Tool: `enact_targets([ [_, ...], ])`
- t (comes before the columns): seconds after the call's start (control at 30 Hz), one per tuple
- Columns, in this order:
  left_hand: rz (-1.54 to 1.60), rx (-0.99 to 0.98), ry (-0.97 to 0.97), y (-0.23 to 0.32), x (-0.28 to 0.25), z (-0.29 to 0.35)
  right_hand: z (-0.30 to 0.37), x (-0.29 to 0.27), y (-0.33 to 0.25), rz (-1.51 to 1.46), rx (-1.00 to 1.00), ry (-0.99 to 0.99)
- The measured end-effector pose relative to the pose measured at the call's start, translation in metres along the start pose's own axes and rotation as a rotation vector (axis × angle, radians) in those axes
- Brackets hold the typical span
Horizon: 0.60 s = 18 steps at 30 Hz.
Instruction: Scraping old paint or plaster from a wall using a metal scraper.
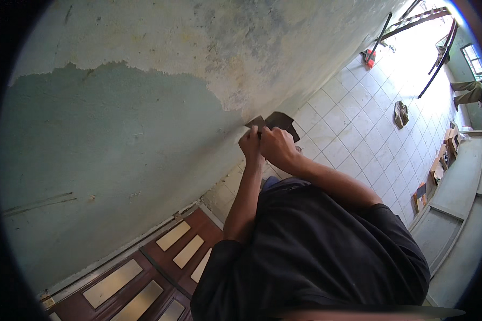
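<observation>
The sheet [280,120] is pinched by the fingers of left hand [251,144] and right hand [279,148], above the edge of the floor [348,136] beside the wall [144,123]; it could be torn crookedly if pulled unevenly

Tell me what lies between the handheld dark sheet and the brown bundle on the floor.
Pale floor tiles with thin joint lines lie between the dark sheet and the brown bundle, seen in the head view.

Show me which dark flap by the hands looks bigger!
The right-hand flap, spreading out past the right hand. The smaller flap, just above the left hand, shows much less surface.
</observation>
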<state>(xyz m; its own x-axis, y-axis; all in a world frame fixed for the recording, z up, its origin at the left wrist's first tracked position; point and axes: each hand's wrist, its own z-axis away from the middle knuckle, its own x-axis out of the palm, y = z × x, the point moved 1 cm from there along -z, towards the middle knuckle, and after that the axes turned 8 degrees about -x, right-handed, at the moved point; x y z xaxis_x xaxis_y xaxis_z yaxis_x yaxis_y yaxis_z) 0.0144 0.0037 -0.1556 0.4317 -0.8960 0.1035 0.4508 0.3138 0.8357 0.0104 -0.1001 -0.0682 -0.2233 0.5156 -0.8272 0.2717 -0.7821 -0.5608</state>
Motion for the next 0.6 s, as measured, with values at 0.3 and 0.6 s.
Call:
enact_targets([
  [0.3, 0.047, -0.020, 0.042, -0.008, -0.005, -0.005, 0.010, 0.007, -0.004, 0.012, -0.032, -0.014],
  [0.6, 0.011, 0.085, 0.055, -0.001, -0.002, 0.016, 0.024, -0.020, 0.002, 0.014, -0.033, -0.051],
])
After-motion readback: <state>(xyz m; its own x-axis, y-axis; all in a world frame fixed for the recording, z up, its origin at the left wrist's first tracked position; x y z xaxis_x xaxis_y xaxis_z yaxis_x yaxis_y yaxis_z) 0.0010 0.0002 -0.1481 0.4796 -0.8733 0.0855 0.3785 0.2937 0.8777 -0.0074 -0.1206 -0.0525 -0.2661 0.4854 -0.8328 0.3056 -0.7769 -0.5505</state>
